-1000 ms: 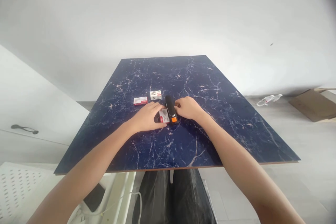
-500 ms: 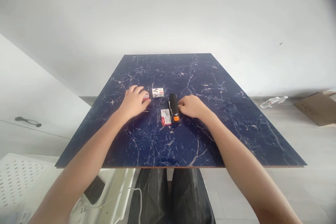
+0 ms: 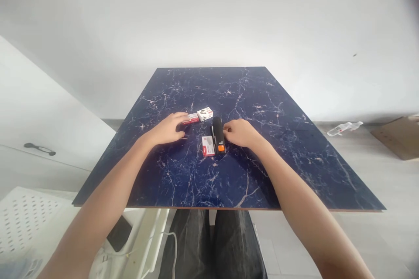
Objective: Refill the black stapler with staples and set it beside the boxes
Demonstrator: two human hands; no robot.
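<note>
The person is leaning over the dark blue marble table with both bare arms stretched forward. The left hand is lying low and fairly flat, its fingertips touching the near end of a small red box; from where I am standing I cannot tell whether the thumb is pinching the box or the fingers are only nudging it. Just beyond those fingertips a white box is sitting slightly askew, its corner almost meeting the red one.

The right hand is half curled, thumb and fingertips pressing against the side of a black stapler with an orange end, not wrapped round it. The stapler is lying between the two hands, pointing away from the person. A second red-and-white box is lying flush against the stapler's far side from the right hand, a little nearer the person than the left hand.

To my eye the red box is light and liable to skid on the glossy top, so the fingers are better placed on its two long edges than on one end. The right hand is doing useful work by steadying the stapler; keeping that pressure gentle avoids shoving it into its neighbouring box.
</note>
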